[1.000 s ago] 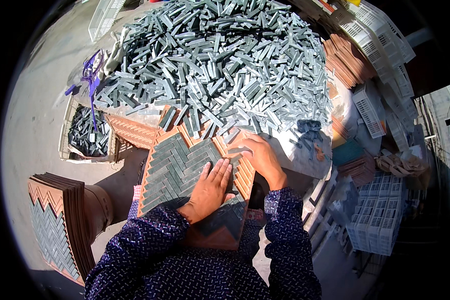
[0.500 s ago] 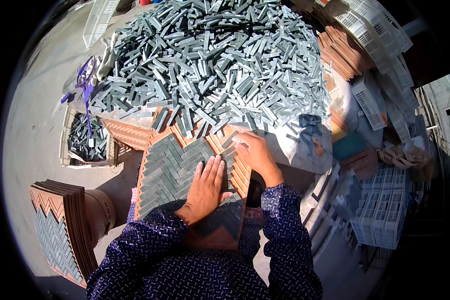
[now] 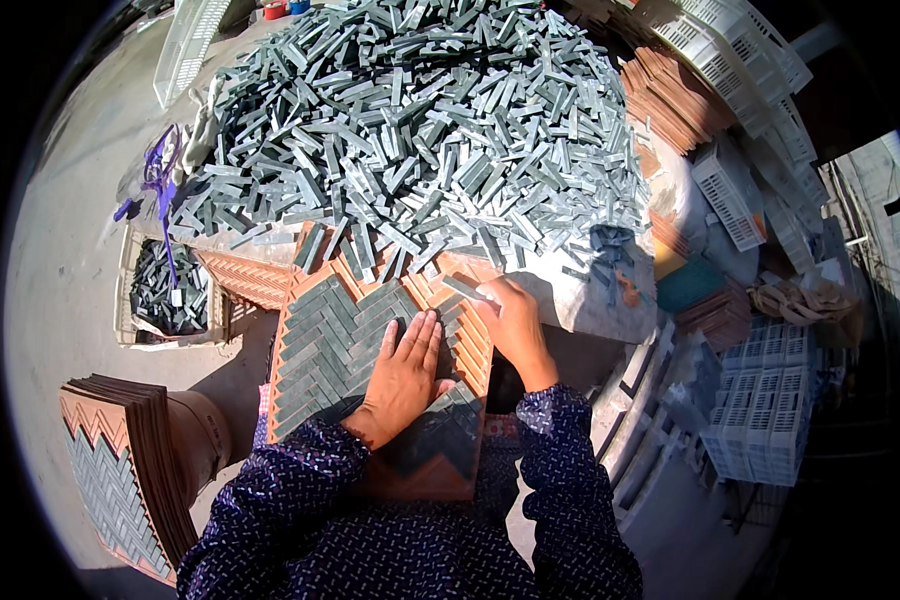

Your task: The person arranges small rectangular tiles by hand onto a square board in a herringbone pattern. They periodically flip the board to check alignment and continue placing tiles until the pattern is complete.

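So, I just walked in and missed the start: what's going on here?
The person's left hand lies flat on gray-green strips set in a zigzag in a grooved orange tray. The right hand pinches a single strip by the tray's far right part. Grooves along the right side are bare, and a large loose pile lies beyond.

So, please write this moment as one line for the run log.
left hand: palm down on grooved board | right hand: holding grey strip over board | ahead: loose strip pile | left: crate of strips
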A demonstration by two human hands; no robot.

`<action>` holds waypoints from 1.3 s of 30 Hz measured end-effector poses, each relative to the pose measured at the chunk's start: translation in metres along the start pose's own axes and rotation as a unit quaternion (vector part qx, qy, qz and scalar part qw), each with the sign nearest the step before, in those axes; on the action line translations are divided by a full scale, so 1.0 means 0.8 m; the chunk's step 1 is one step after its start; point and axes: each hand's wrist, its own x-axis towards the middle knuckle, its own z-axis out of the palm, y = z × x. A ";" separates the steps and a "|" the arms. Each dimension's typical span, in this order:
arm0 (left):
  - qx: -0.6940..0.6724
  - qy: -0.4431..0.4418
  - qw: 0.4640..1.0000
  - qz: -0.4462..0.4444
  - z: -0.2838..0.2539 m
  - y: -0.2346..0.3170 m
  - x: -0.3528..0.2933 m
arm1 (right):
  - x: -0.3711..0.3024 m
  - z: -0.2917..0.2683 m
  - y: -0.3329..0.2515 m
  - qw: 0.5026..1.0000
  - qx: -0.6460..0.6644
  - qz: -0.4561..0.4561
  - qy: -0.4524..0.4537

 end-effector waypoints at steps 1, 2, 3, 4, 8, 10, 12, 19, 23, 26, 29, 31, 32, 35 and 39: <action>0.000 0.001 1.000 -0.001 0.002 -0.001 0.000 | -0.017 0.000 0.000 1.000 0.009 0.022 0.009; -0.007 0.004 1.000 -0.006 0.004 -0.004 -0.001 | -0.034 0.000 0.001 0.999 0.018 0.045 0.019; -0.017 0.007 1.000 -0.008 0.007 -0.004 0.001 | -0.052 -0.005 0.004 0.997 0.023 0.069 0.030; -0.023 0.009 1.000 -0.012 0.008 -0.002 0.003 | -0.066 -0.009 0.005 0.995 0.038 0.079 0.036; -0.040 0.013 0.999 0.005 0.000 0.000 0.013 | -0.112 -0.016 0.006 0.993 0.035 0.088 0.072; -0.021 0.013 1.000 0.013 -0.006 0.002 0.019 | -0.127 -0.018 0.003 0.992 0.012 0.088 0.090; 0.012 0.030 0.999 0.021 -0.011 0.001 0.025 | -0.136 -0.017 -0.007 0.991 -0.018 0.085 0.100; -0.124 0.085 0.988 0.032 -0.010 -0.006 0.052 | -0.182 0.000 -0.031 0.975 0.059 0.194 0.090; -0.131 0.105 0.984 0.059 0.016 0.004 0.047 | -0.198 0.001 -0.012 0.982 0.061 0.159 0.088; -0.101 0.125 0.985 0.055 0.014 0.012 0.054 | -0.196 -0.009 -0.002 0.987 0.059 0.122 0.082; -0.088 0.133 0.986 0.056 0.010 -0.001 0.057 | -0.178 -0.005 -0.006 0.990 0.056 0.098 0.081; -0.110 0.133 0.983 0.065 0.004 -0.013 0.061 | -0.161 0.002 -0.012 0.993 0.045 0.074 0.081; -0.130 0.131 0.980 0.070 0.000 -0.019 0.063 | -0.152 0.006 -0.015 0.994 0.039 0.060 0.077; -0.120 0.120 0.982 0.086 0.002 -0.019 0.063 | -0.137 -0.008 0.001 0.998 0.042 0.032 0.021; -0.133 0.104 0.982 0.082 -0.006 0.002 0.063 | -0.100 -0.037 0.002 0.997 0.032 0.067 0.021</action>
